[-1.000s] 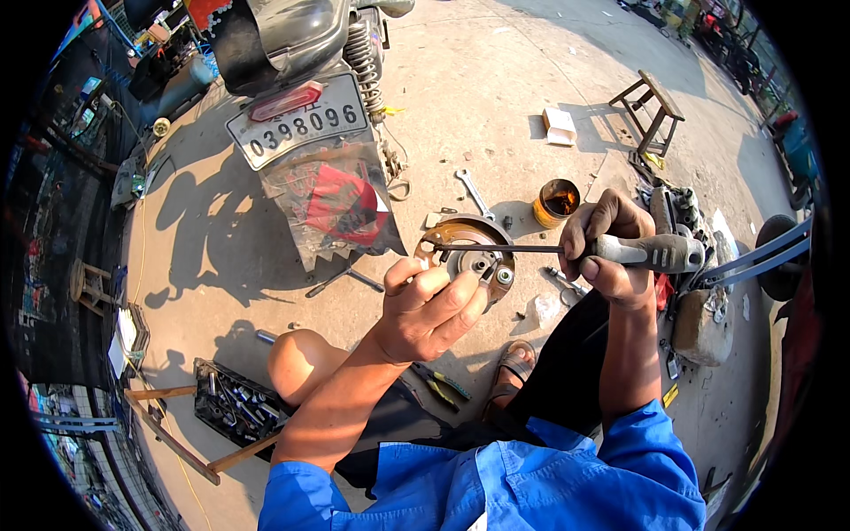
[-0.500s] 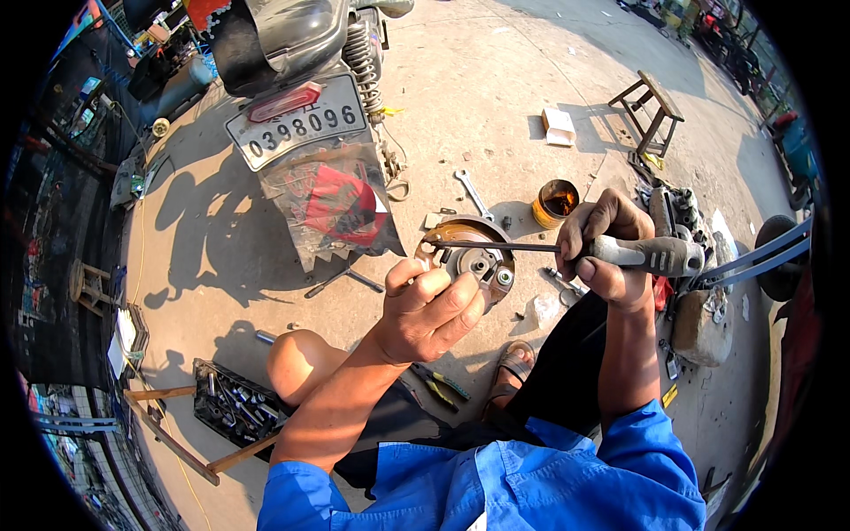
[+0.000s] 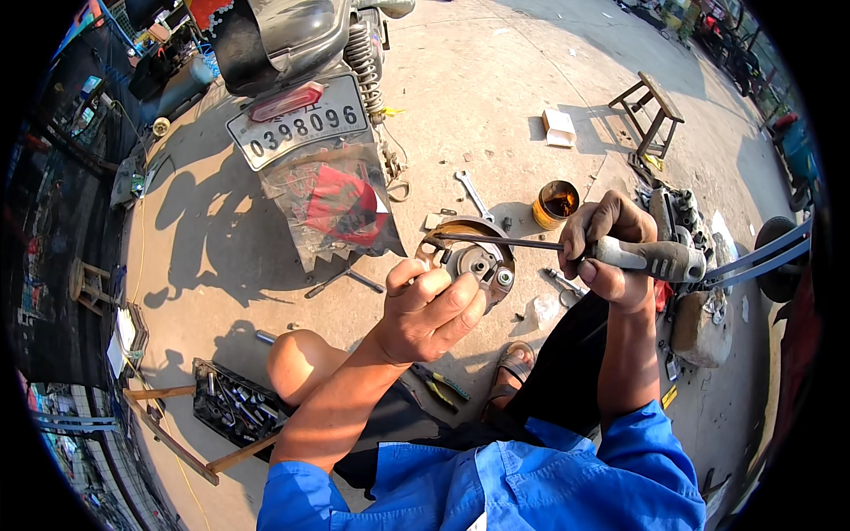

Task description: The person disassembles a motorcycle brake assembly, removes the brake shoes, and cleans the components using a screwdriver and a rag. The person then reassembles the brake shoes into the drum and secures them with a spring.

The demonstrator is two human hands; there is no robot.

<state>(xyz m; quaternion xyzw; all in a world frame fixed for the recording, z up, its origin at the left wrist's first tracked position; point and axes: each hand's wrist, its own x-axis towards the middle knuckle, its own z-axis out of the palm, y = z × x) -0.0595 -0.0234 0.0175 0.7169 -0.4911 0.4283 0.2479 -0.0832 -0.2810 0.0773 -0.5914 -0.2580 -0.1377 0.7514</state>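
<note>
My left hand (image 3: 427,317) is closed around the lower left edge of a round metal brake plate (image 3: 503,257), which has a curved rusty rim and a hub in its middle. My right hand (image 3: 609,232) wraps round a screwdriver (image 3: 522,243) with a thick grey handle. Its long dark shaft points left across the top of the plate, and the tip lies at the upper left of the rim. My left fingers hide the plate's lower left part. Whether the tip presses on the metal, I cannot tell.
A motorcycle's rear end (image 3: 301,44) stands ahead on the left. On the ground lie a wrench (image 3: 475,193), a yellow tin (image 3: 546,214) of dark liquid, pliers (image 3: 436,386) and a black socket tray (image 3: 232,405). Loose parts (image 3: 682,205) lie right, below a wooden stool (image 3: 651,111).
The screwdriver's tip has shifted slightly right and up along the plate's rim, tilting the shaft a little. My left hand and the brake plate look the same.
</note>
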